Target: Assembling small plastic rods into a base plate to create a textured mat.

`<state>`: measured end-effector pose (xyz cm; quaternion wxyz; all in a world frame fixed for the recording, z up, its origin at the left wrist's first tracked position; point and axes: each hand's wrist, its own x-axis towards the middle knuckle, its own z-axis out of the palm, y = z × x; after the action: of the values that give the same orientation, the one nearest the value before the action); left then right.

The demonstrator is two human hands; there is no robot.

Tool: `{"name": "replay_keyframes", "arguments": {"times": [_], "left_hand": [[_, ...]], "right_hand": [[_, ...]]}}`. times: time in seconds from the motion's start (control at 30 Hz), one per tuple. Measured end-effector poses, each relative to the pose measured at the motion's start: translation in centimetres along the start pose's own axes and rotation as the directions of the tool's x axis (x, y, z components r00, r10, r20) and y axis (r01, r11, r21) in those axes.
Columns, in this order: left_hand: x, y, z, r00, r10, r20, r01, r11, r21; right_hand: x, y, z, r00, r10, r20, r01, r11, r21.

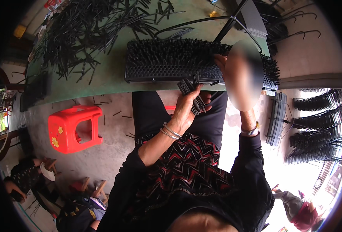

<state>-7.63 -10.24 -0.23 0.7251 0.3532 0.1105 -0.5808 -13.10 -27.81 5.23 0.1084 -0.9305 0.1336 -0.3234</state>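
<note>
My left hand is closed around a bundle of thin black sticks, in front of the table's near edge. A long black rack with rows of holes lies along that edge, many black sticks standing upright in it. Over its right part is my right hand, mostly hidden by a blurred patch. Its visible fingertips are bent together among the standing sticks; what they hold is hidden.
Loose black sticks are heaped on the green table at the far left. A red plastic stool stands on the floor to my left. Bundled black parts are stacked at right. Other people sit at lower left and lower right.
</note>
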Motion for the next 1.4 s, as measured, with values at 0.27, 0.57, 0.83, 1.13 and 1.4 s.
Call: {"name": "replay_keyframes", "arguments": {"times": [0.27,0.57,0.83,1.13,1.4], "left_hand": [[0.0,-0.2,0.4,0.995,0.094,0.035,-0.097,0.993,0.064],[-0.6,-0.3,1.1,0.993,0.106,0.045,-0.111,0.986,0.124],[-1.2,-0.3,1.6,0.990,0.126,0.069,-0.137,0.974,0.181],[-1.0,-0.4,2.0,0.996,0.084,0.001,-0.083,0.983,0.165],[1.1,-0.7,0.2,0.999,0.029,0.014,-0.030,1.000,0.010]], "right_hand": [[-0.1,-0.4,0.5,0.998,0.058,-0.026,-0.059,0.996,-0.064],[-1.2,-0.5,0.2,0.975,0.207,0.086,-0.205,0.978,-0.037],[-2.4,-1.9,-1.6,0.721,0.323,0.613,-0.651,0.620,0.439],[-2.5,-1.1,-3.1,0.778,0.294,0.554,-0.616,0.527,0.586],[-0.6,-0.9,-3.4,0.878,0.478,0.010,-0.437,0.793,0.425]]}}
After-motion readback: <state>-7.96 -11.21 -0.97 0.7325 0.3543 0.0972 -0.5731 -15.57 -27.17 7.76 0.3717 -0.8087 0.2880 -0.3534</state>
